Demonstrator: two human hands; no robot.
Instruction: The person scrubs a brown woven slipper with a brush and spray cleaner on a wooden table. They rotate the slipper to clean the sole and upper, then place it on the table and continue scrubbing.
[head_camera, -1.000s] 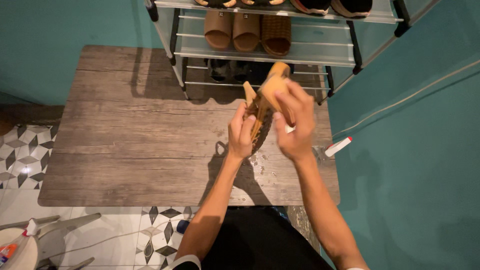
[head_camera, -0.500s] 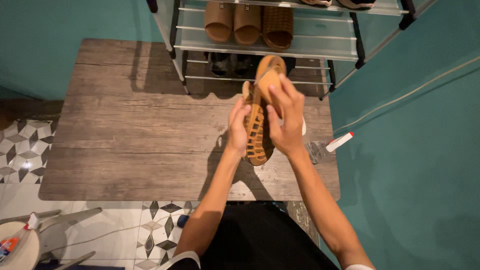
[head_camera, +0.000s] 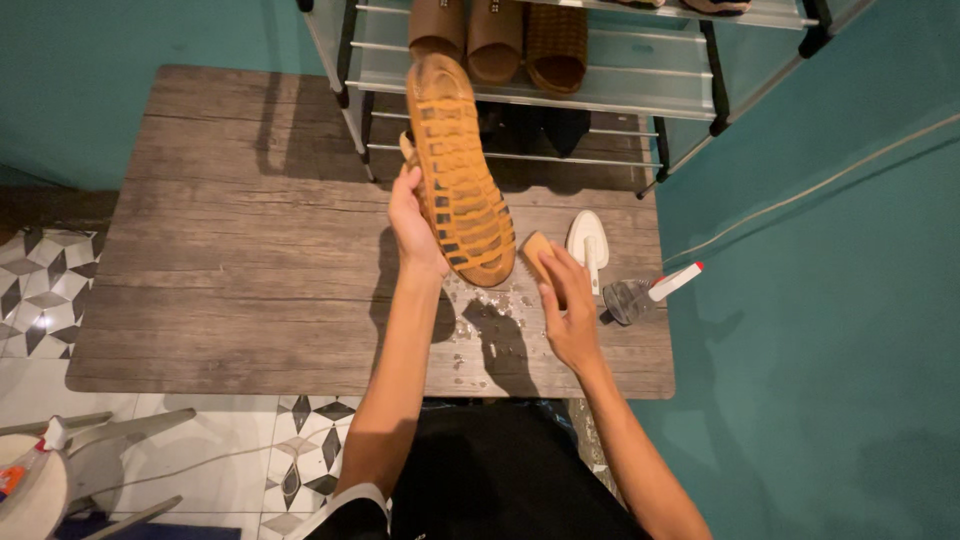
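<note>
head view, single entry. item: tan sandal (head_camera: 458, 175), sole with a raised grid tread turned up toward the camera, held above the wooden table (head_camera: 230, 260). long axis: runs from upper left, toward the shoe rack (head_camera: 600, 90), down to lower right, toward the person; the lower end hangs over a patch of wet spots (head_camera: 490, 320) on the table top. left hand (head_camera: 412, 225): closed on the sandal's left edge about midway along it, fingers wrapped behind the shoe, thumb side toward the camera; the sandal lies directly right of and above this hand, in contact. right hand (head_camera: 565, 305): fingers curled down over a small tan sponge block (head_camera: 540, 255) that rests on the table, gripping or pressing it; whether it is lifted off the surface cannot be told. relation of note: the sandal's lower end lies just up and left of the right hand, near the sponge block but apart from it; the left hand is the nearer one, being on the shoe. surroundings: a white brush (head_camera: 588, 240) lies just beyond the right hand's fingertips; a brush with a white and red handle (head_camera: 650, 293) lies to its right near the table edge; brown sandals (head_camera: 495, 35) sit on the rack's shelf; patterned floor tile (head_camera: 40, 290) shows at left.
</note>
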